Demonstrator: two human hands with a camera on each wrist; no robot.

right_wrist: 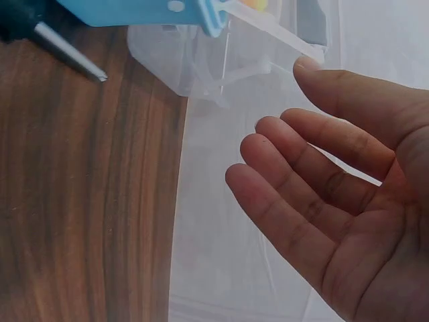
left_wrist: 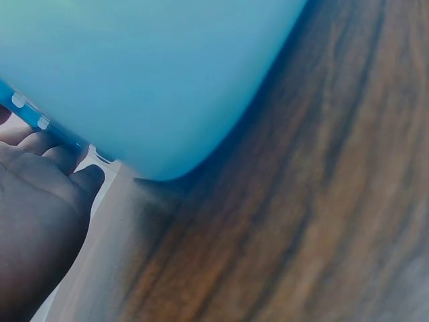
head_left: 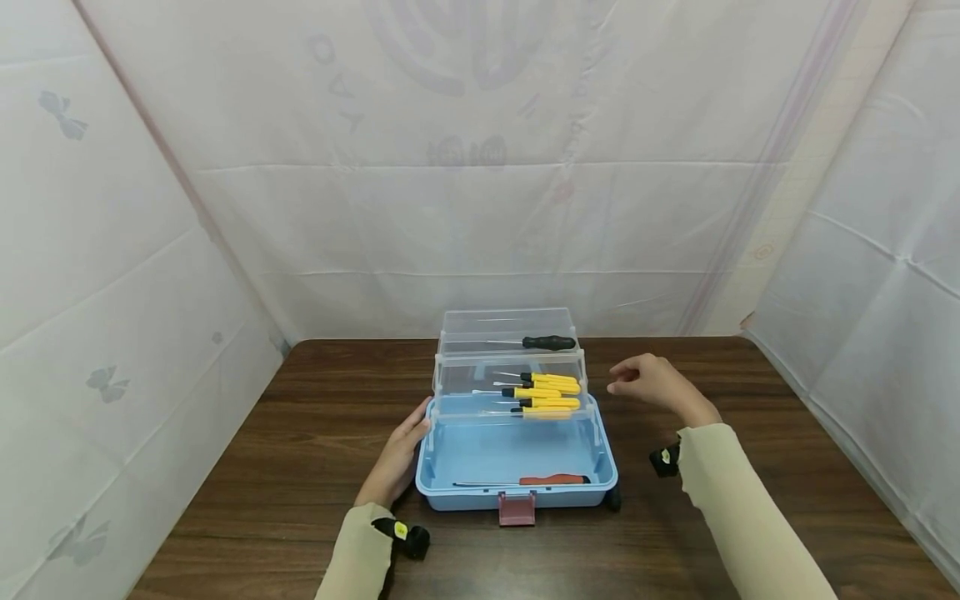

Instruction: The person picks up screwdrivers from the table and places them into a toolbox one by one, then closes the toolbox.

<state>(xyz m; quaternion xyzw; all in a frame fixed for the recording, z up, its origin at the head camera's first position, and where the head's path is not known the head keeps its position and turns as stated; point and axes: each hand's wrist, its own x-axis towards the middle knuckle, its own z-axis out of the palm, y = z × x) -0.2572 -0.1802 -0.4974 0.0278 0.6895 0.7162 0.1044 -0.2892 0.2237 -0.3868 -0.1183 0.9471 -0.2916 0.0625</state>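
Observation:
A light blue toolbox [head_left: 480, 454] stands with its lid up and two clear trays raised at the back. My left hand [head_left: 401, 454] rests along its left side, fingers extended at the rim; the left wrist view shows that hand [left_wrist: 40, 194] beside the blue wall [left_wrist: 154, 80]. To the right of the trays hovers my right hand [head_left: 660, 387], holding nothing, its fingers loosely bent [right_wrist: 288, 194]. Several yellow-handled screwdrivers [head_left: 542, 392] lie in the lower tray, and a black-handled screwdriver [head_left: 549, 342] in the upper one. An orange-handled screwdriver [head_left: 555, 480] lies in the box bottom.
On the dark wooden table [head_left: 315, 467], a dark-handled screwdriver [right_wrist: 67, 52] lies by the toolbox's right side, its handle [head_left: 612, 498] showing at the front corner. A reddish latch [head_left: 517, 510] hangs at the front. White sheeting [head_left: 495, 225] stands behind and at both sides.

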